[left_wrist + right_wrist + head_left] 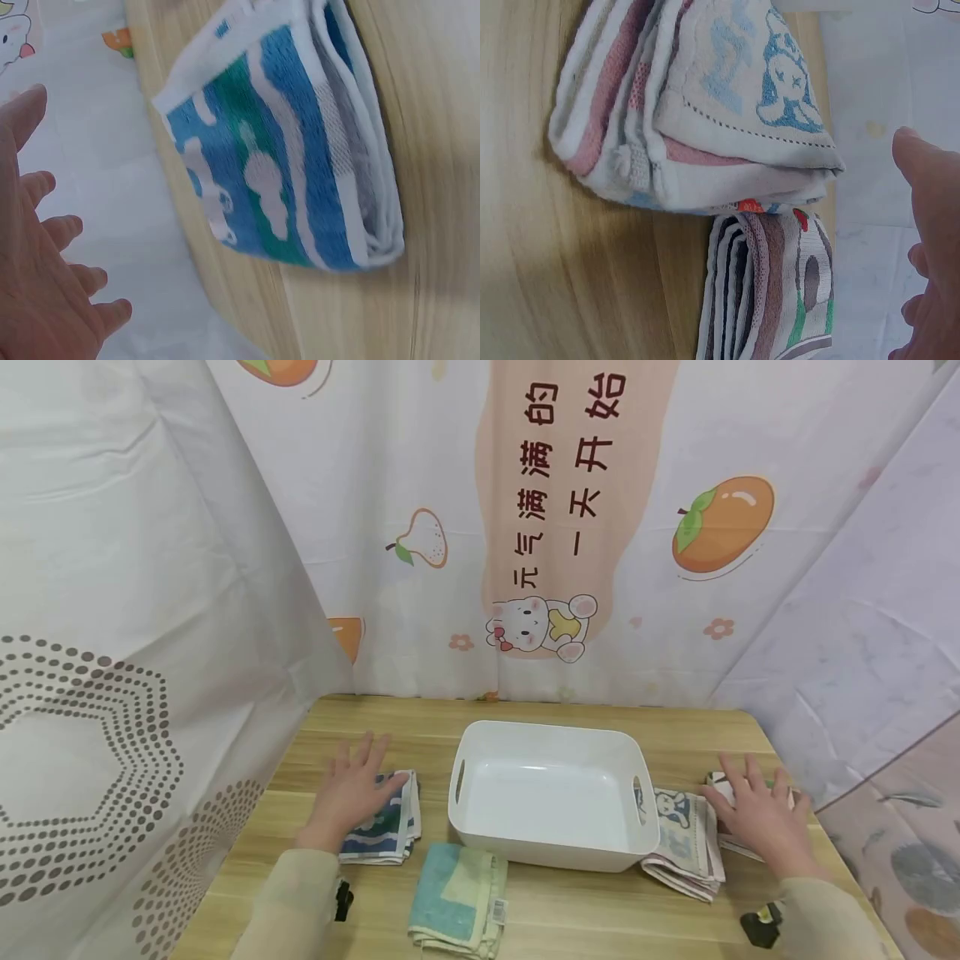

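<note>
My left hand (350,793) is spread above a folded blue, green and white towel (262,150) at the table's left; the left wrist view shows a gap between fingers and cloth. My right hand (765,818), fingers apart, hovers over a folded brown, white and green towel (799,292) at the right. Beside that lies a folded towel with a blue bear (705,105), its edge partly behind the basket. A white plastic basket (555,853) stands between the hands, with nothing inside. In front of it rests a folded teal and yellow towel (450,897). Neither hand holds anything.
Everything rests on a wooden table (577,914) with rounded far corners. A printed curtain (420,635) hangs right behind its far edge, and more curtains (187,610) close in the left and right sides. The basket has oval handle holes at both ends.
</note>
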The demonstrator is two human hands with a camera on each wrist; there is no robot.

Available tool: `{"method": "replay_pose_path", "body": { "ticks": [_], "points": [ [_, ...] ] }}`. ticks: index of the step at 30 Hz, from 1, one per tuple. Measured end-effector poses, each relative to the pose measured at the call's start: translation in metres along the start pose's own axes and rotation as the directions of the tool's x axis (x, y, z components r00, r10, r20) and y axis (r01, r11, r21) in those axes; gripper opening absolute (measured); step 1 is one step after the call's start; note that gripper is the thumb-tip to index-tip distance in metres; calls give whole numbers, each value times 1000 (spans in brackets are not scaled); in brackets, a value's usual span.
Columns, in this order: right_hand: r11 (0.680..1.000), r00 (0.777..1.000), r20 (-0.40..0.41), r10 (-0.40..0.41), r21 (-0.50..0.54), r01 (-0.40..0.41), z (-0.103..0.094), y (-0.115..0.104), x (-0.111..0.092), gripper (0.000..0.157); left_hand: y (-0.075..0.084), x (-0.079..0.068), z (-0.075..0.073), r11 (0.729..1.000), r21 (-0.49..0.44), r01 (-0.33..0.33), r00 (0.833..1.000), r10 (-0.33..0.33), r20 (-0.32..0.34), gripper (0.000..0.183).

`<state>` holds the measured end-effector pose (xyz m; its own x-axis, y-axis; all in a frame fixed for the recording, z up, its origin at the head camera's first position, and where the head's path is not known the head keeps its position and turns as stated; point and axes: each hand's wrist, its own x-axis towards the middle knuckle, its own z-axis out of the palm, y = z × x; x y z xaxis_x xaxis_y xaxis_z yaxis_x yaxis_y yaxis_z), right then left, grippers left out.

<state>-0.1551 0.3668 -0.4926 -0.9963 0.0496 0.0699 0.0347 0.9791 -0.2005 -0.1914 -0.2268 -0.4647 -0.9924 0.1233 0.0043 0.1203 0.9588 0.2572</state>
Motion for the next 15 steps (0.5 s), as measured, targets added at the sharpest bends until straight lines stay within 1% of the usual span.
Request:
{"method": "replay_pose_path", "body": {
  "ticks": [6, 10, 13, 15],
  "points": [
    [999, 999, 47, 1, 46, -3, -5, 7, 0, 78, 14, 2, 0, 999, -25, -32, 999, 31, -21, 83],
    [999, 999, 52, 4, 51, -7, -6, 11, 0, 78, 22, 5, 2, 997, -53, -55, 998, 53, -33, 85],
    [999, 999, 53, 5, 46, -8, -5, 15, -1, 79, 29, 6, 4, 995, -82, -57, 998, 55, -24, 86],
    [999, 998, 63, 9, 50, -12, -4, 18, -2, 79, 33, 6, 6, 992, -118, -54, 999, 53, -9, 86]
  ]
}}
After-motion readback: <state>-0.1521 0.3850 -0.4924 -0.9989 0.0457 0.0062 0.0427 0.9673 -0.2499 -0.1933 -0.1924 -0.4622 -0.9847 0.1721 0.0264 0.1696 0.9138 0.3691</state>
